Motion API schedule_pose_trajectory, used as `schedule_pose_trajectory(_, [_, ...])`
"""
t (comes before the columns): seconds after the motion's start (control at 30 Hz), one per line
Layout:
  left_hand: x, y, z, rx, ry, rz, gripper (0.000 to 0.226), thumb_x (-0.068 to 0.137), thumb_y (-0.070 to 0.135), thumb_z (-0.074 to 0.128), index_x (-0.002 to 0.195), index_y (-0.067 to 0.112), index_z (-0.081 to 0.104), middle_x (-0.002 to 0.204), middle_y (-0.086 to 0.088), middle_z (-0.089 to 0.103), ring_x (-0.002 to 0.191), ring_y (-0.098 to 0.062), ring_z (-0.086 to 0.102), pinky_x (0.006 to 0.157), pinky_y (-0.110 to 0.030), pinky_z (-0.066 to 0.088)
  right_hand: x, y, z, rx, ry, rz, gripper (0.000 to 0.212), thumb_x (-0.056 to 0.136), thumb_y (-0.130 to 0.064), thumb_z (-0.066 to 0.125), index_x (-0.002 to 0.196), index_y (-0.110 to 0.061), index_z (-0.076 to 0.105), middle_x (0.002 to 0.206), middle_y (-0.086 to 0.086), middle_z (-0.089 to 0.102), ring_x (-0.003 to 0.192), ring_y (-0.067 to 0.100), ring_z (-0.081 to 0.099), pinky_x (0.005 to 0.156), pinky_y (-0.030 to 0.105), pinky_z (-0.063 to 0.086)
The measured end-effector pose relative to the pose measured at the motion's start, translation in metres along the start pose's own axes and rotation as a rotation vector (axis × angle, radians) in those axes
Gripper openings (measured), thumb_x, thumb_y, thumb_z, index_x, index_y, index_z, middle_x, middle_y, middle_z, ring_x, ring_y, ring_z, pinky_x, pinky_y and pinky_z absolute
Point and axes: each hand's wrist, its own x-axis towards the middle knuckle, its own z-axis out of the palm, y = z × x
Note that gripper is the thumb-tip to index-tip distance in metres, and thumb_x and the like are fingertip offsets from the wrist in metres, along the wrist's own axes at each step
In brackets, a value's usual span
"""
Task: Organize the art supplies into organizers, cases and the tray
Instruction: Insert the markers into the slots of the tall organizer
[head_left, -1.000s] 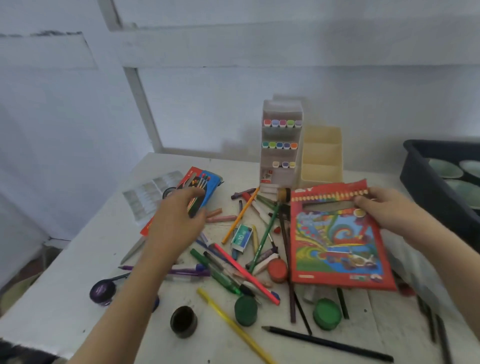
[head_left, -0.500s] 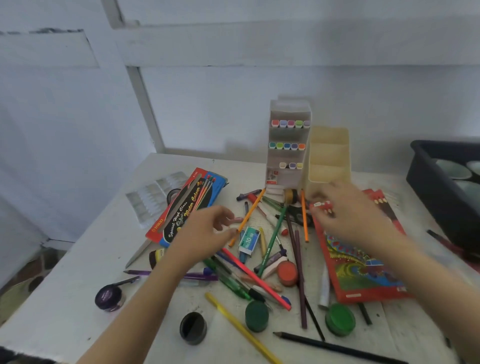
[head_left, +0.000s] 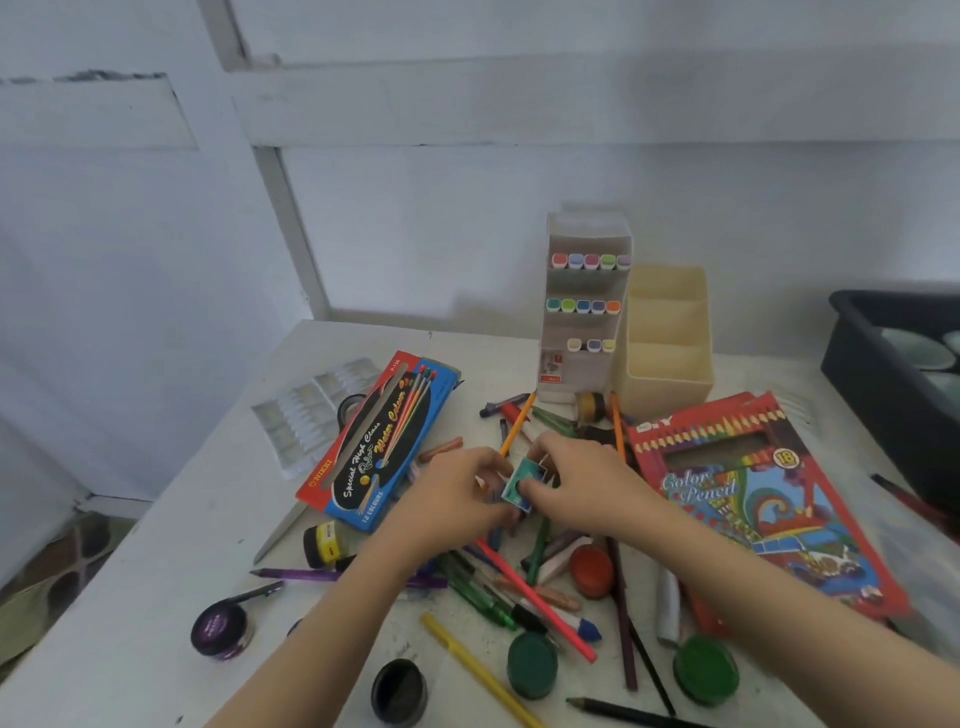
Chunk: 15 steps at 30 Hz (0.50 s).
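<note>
both hands were bunched together just in front of the cream organizer (head_left: 667, 374) and a shade to its left, and there was the small teal box (head_left: 524, 486), caught between them above the scattered pencils. the left hand (head_left: 457, 499) had its fingers (head_left: 488, 462) curled narrow on the near end, while the right hand (head_left: 587, 488) pinched the far end, where a flap looked open. the box's long axis slanted from near-left to far-right, roughly towards the organizer, and the right hand lay nearer to it, so i'd judge that hand the likelier carrier.
</note>
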Motion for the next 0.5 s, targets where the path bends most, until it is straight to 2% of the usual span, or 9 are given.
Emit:
schedule_pose_trajectory(0.07, [0.004,0.004,-0.001,-0.096,0.055,0.003,0.032,0.076,0.026,0.075,0.105,0.024,0.061,0.084,0.013,0.062,0.07,0.001,0.057,0.064,-0.006,0.042,0.003,0.003,-0.005,0.284,0.056,0.053,0.021,0.09,-0.026,0.056,0.111,-0.024,0.056,0.094,0.0,0.063,0.081,0.013,0.059,0.069,0.023,0.048])
schedule_pose_trajectory(0.1, [0.007,0.007,-0.001,-0.149,0.095,0.002,0.033,0.077,0.026,0.075,0.107,0.024,0.061,0.082,0.012,0.063,0.07,0.0,0.057,0.06,-0.006,0.042,0.006,0.005,-0.007,0.406,0.083,0.08,0.022,0.091,-0.022,0.056,0.113,-0.027,0.058,0.089,0.0,0.063,0.073,0.01,0.057,0.059,0.019,0.046])
schedule_pose_trajectory(0.17, [0.017,0.014,0.0,-0.256,0.177,-0.016,0.032,0.079,0.024,0.074,0.107,0.025,0.06,0.079,0.009,0.065,0.07,-0.003,0.06,0.059,-0.009,0.044,0.012,0.008,-0.011,0.605,0.102,0.131,0.035,0.093,-0.016,0.055,0.123,-0.033,0.056,0.085,-0.001,0.063,0.066,0.008,0.057,0.051,0.016,0.044])
schedule_pose_trajectory(0.23, [0.029,0.023,0.002,-0.343,0.243,-0.029,0.03,0.079,0.02,0.074,0.106,0.025,0.061,0.079,0.009,0.066,0.072,-0.006,0.062,0.06,-0.01,0.045,0.016,0.009,-0.013,0.781,0.133,0.159,0.047,0.093,-0.01,0.055,0.132,-0.034,0.049,0.086,-0.002,0.064,0.064,0.008,0.061,0.052,0.018,0.047])
schedule_pose_trajectory(0.3, [0.042,0.03,0.007,-0.424,0.299,-0.022,0.026,0.079,0.015,0.074,0.102,0.022,0.063,0.079,0.007,0.067,0.073,-0.005,0.063,0.059,-0.008,0.046,0.021,0.011,-0.014,0.853,0.25,0.171,0.049,0.092,-0.006,0.055,0.135,-0.03,0.046,0.086,-0.006,0.064,0.066,0.009,0.065,0.058,0.02,0.051])
schedule_pose_trajectory(0.4, [0.061,0.037,0.016,-0.506,0.322,-0.035,0.024,0.08,0.009,0.071,0.099,0.022,0.064,0.079,0.008,0.067,0.07,0.004,0.061,0.06,-0.005,0.045,0.033,0.017,-0.014,0.817,0.44,0.23,0.042,0.092,-0.005,0.054,0.129,-0.025,0.05,0.105,0.002,0.063,0.082,0.017,0.067,0.059,0.019,0.054])
schedule_pose_trajectory(0.5, [0.075,0.043,0.024,-0.552,0.284,-0.069,0.037,0.082,0.002,0.065,0.117,0.013,0.061,0.08,0.01,0.066,0.069,0.007,0.061,0.06,-0.004,0.045,0.045,0.023,-0.019,0.67,0.448,0.302,0.041,0.094,-0.009,0.051,0.133,-0.021,0.051,0.127,0.006,0.058,0.107,0.021,0.06,0.082,0.028,0.054])
